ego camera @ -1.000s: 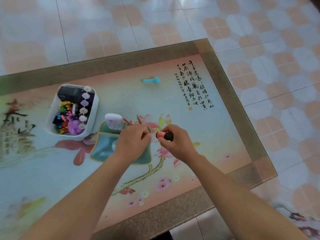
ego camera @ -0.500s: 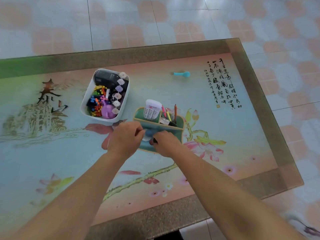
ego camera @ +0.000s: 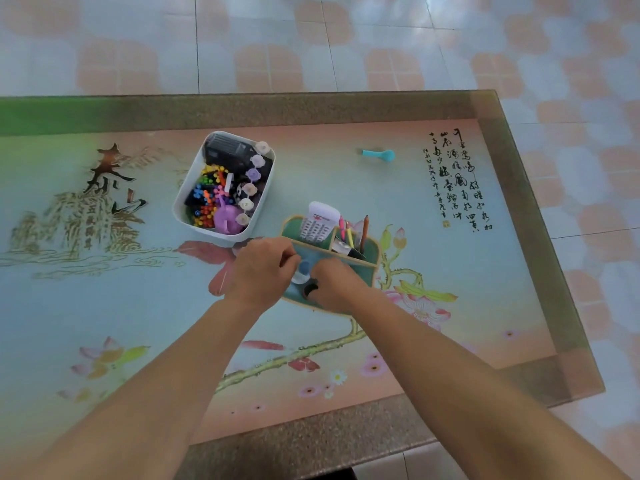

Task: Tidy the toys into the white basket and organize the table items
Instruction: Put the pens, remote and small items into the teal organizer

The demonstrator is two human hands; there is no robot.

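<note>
The white basket [ego camera: 182, 199] stands at the table's middle, filled with colourful toys, a black toy and a string of pale flowers. Right of it is a green desk organizer [ego camera: 367, 268] with a white remote [ego camera: 320, 223] and pens [ego camera: 363, 233] upright in its back pockets. My left hand [ego camera: 263, 268] grips the organizer's left rim with curled fingers. My right hand [ego camera: 337, 285] is down in the front compartment and holds a small tube whose black end [ego camera: 310, 289] shows. A small blue-capped bottle [ego camera: 303, 270] sits between my hands.
A teal spoon-shaped item [ego camera: 379, 155] lies alone on the far right of the glass-topped table [ego camera: 104, 306]. The table's right edge [ego camera: 540, 237] and near edge drop to a tiled floor.
My right hand carried the pink-and-black tube from above the table down into the organizer's front compartment. My left hand stayed on the organizer. The view shifted left.
</note>
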